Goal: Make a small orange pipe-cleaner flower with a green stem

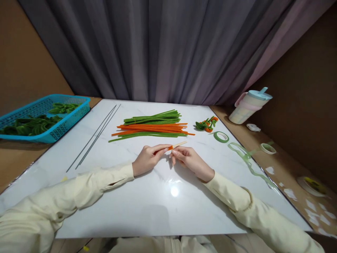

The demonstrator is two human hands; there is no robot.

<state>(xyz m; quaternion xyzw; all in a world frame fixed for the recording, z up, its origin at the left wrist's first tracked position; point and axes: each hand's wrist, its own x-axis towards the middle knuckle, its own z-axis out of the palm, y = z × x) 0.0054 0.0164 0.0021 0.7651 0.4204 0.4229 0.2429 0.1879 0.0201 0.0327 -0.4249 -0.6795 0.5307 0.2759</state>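
Note:
My left hand (149, 159) and my right hand (189, 159) meet at the middle of the white marble board (158, 196). Between their fingertips sits a thin wooden stick (179, 144) with a bit of orange pipe cleaner (170, 147) wound on it. Both hands pinch it, the left at the orange end, the right just under the stick. Beyond my hands lies a pile of orange and green pipe cleaners (152, 127).
Two thin dark wires (92, 138) lie left of the pile. A blue basket (65, 123) with green leaf shapes stands far left. Finished green-orange pieces (206, 124), a green tape roll (221, 136), loose tape strip (247, 158), another roll (268, 148) and a lidded cup (249, 105) are right.

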